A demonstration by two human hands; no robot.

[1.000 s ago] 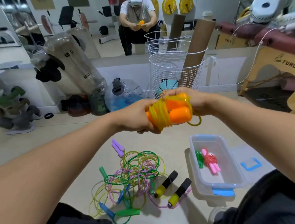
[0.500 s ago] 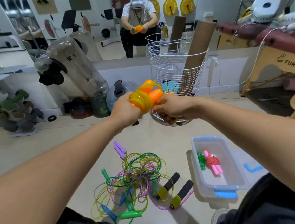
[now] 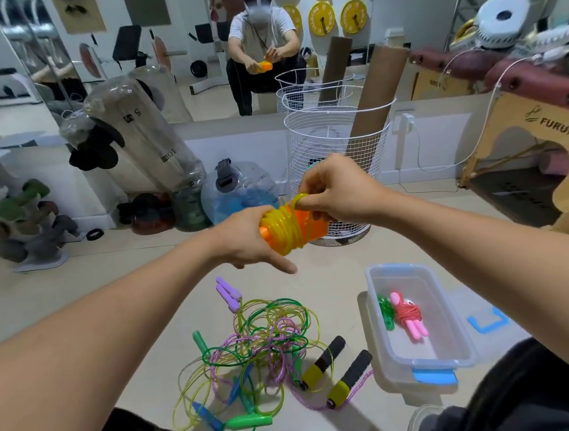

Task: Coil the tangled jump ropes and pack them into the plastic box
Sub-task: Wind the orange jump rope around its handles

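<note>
I see my left hand (image 3: 249, 237) wrapped around the smooth orange plastic handles (image 3: 306, 227) of a jump rope, with its glossy translucent yellow cord (image 3: 289, 228) wound in tight rings around them. My right hand (image 3: 337, 190) sits at the other end of the bundle, fingers curled, pinching a loop of that cord just above the handles. Both hands hold the bundle in the air above the pale floor (image 3: 138, 290).

Below lies the tangled pile (image 3: 257, 348): thin shiny cords in green, yellow and speckled purple looped through one another, with rounded lilac handles (image 3: 228, 294) at its far edge, green and blue handles (image 3: 249, 421) at the near edge, and two black foam grips with yellow ends (image 3: 338, 368) to its right.

Right of the pile stands the clear rectangular plastic box (image 3: 459, 337), open, with blue latches. Inside lie a coiled rope with pink handles (image 3: 409, 318) and a green one (image 3: 386, 311) beside it. The box's lid (image 3: 488, 317) lies just beyond, flat on the floor
</note>
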